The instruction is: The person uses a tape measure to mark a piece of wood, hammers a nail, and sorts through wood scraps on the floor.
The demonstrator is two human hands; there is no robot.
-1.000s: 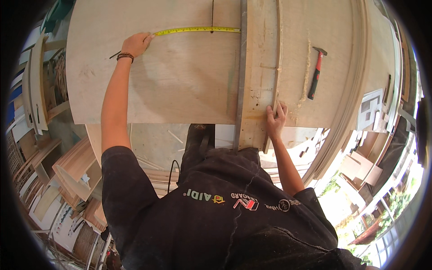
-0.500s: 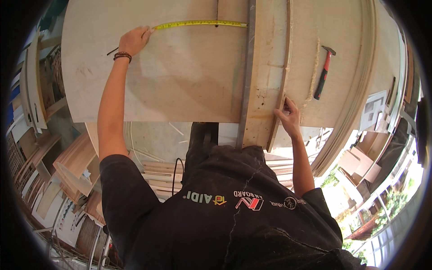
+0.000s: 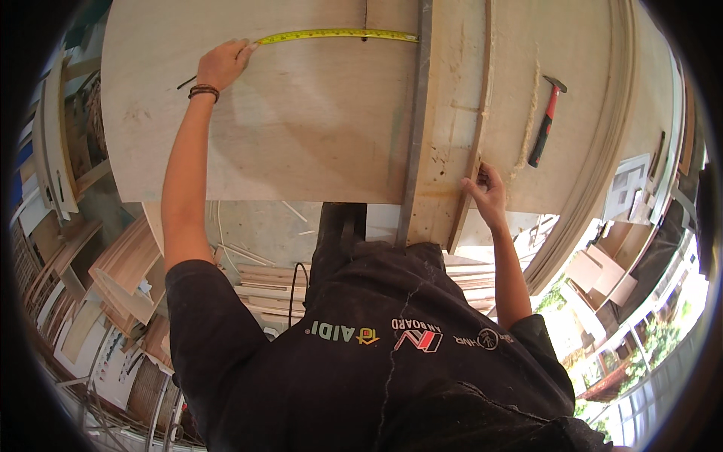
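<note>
The left hand (image 3: 223, 64) pinches the yellow tape measure (image 3: 337, 35) flat across the plywood sheet (image 3: 301, 120), stretched to the metal rail (image 3: 416, 120), while right hand (image 3: 486, 194) fingers curl around a thin wooden strip (image 3: 474, 151) to steady it

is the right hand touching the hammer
Apart. The head view shows the right hand gripping a thin wooden strip, with bare board between it and the hammer.

Black short-sleeved shirt (image 3: 392, 361); dark wristband (image 3: 203, 91), left wrist.
</note>
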